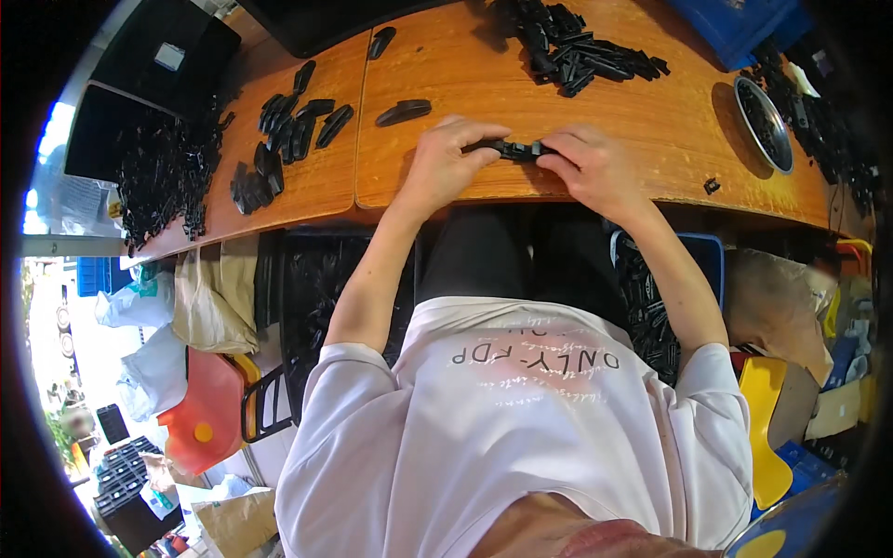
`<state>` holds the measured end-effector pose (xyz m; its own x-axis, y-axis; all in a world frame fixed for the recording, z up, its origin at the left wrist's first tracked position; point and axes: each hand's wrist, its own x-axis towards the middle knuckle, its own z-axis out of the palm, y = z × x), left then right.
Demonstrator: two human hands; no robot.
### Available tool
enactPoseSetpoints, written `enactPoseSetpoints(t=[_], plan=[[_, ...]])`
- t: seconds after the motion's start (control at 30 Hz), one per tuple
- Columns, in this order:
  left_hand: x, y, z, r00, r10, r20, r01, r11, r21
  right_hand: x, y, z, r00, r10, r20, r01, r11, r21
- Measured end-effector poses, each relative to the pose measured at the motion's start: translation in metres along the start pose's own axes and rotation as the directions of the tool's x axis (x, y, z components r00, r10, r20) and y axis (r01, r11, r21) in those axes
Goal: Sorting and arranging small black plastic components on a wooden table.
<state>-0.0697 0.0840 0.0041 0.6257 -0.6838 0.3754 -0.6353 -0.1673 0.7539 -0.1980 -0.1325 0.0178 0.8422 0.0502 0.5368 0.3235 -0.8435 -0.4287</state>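
Between my two hands, just over the table's near edge, is a narrow black plastic piece (517, 151) with small raised features along it. My left hand (446, 166) pinches its left end between thumb and fingers. At the other end, the thumb and fingers of my right hand (595, 169) are closed on it. A curved black plastic piece (404, 112) lies just beyond my left hand. Farther left, several similar curved pieces (299, 135) are loosely grouped. Past my right hand, toward the back, spreads a pile of slim black parts (595, 63).
The wooden table (651, 126) carries a heap of small black parts (172, 177) at its left end. A metal bowl (788, 169) stands at right, near a small black bit (712, 186). Below the edge, a blue bin (719, 270) holds black parts. A blue container (735, 33) is at back right.
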Motion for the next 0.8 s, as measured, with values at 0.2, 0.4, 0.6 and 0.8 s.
enactPoseSetpoints(t=[0.2, 0.4, 0.6, 0.8], plan=[[0.004, 0.007, -0.002, 0.999, -0.025, 0.029, 0.025, 1.000, 0.008, 0.013, 0.012, 0.016, 0.996, -0.086, 0.011, 0.085, 0.996, 0.027], [0.006, 0.009, -0.002, 0.997, -0.073, -0.031, 0.074, 0.996, 0.046, 0.030, 0.012, 0.045, 0.986, -0.164, -0.037, 0.165, 0.986, 0.035], [-0.019, -0.014, -0.027, 0.951, 0.162, -0.264, 0.019, 0.819, 0.573, 0.006, 0.071, 0.004, 0.976, -0.105, -0.188, 0.059, 0.969, -0.239], [0.047, 0.002, -0.016, 0.911, 0.357, -0.206, -0.131, 0.725, 0.676, 0.012, 0.201, -0.078, 0.900, 0.258, -0.351, -0.420, 0.729, -0.540]])
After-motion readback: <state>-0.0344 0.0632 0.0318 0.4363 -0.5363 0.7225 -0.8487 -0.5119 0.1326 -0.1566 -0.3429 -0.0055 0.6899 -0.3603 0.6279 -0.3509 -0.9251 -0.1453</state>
